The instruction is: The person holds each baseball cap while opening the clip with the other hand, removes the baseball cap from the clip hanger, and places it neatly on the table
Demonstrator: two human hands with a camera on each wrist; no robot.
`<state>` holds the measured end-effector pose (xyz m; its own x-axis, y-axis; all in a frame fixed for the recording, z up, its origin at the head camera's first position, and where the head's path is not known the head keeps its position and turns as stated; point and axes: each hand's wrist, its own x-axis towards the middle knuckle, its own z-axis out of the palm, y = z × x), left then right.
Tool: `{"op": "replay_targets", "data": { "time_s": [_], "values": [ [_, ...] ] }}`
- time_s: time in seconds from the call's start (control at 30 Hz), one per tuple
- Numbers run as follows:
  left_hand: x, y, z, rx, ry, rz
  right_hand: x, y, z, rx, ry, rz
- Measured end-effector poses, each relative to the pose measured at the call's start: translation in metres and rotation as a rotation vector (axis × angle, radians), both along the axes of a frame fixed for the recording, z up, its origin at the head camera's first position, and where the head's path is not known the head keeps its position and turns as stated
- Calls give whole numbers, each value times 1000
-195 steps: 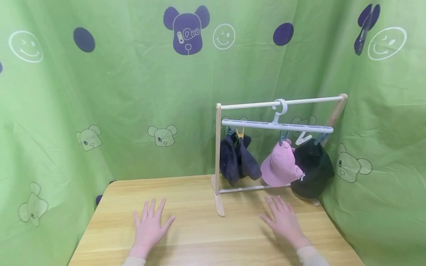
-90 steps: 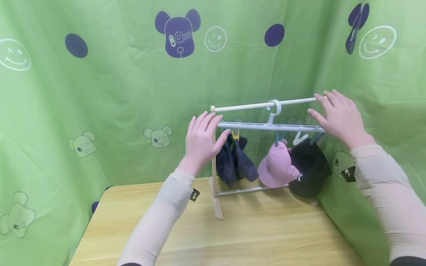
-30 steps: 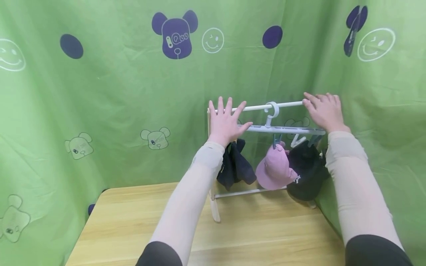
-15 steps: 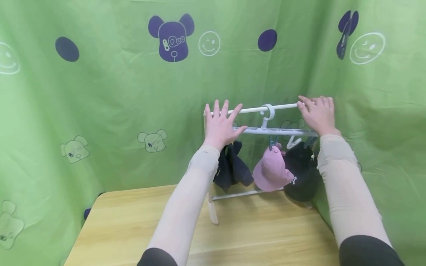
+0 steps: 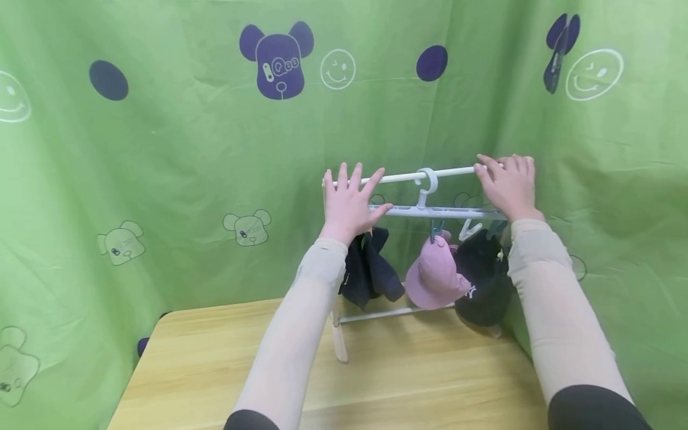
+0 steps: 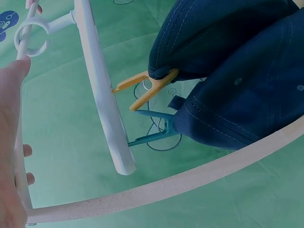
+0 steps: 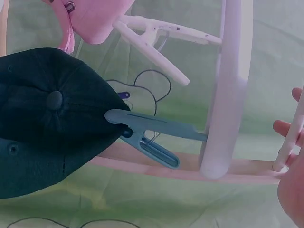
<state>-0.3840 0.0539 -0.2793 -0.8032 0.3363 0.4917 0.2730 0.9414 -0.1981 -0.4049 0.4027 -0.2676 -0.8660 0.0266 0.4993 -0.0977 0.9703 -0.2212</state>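
A wooden rack with a white top rail (image 5: 454,172) stands on the table. My left hand (image 5: 346,206) grips the rail's left end, fingers spread over it; its fingertips show beyond the rail in the left wrist view. At the opposite end my right hand (image 5: 510,190) holds the rail with curled fingers. From the rail hangs a white clip hanger (image 5: 446,212) by its hook (image 5: 428,180). A dark navy cap (image 6: 237,80) hangs on a yellow clip (image 6: 147,88) and a teal clip (image 6: 159,129). A pink cap (image 5: 436,272) and a black-green cap (image 7: 54,118) hang farther right.
An unused white clip (image 7: 156,42) dangles between the pink and dark caps. The wooden table (image 5: 226,352) has its left edge beyond the rack. Green printed curtains (image 5: 188,149) enclose the back and sides, close to the rack's right end.
My hands have risen from above the table onto the rack's top rail. Since half a second ago the rack, its hanger and caps have shifted slightly left with both hands.
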Motion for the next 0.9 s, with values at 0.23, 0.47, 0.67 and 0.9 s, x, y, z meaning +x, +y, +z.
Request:
{"op": "replay_targets", "data": {
  "time_s": [0.23,0.47,0.67,0.9],
  "values": [
    [0,-13,0,20,5,-19,3,-12,-2,-7,10,-13],
    [2,-30,1,42,6,-37,1,-28,-3,-11,20,-19],
    [3,-44,0,54,11,-47,0,-43,-5,-17,29,-24],
    [2,-61,-2,68,21,-53,1,-62,-5,-35,38,-22]
  ]
}}
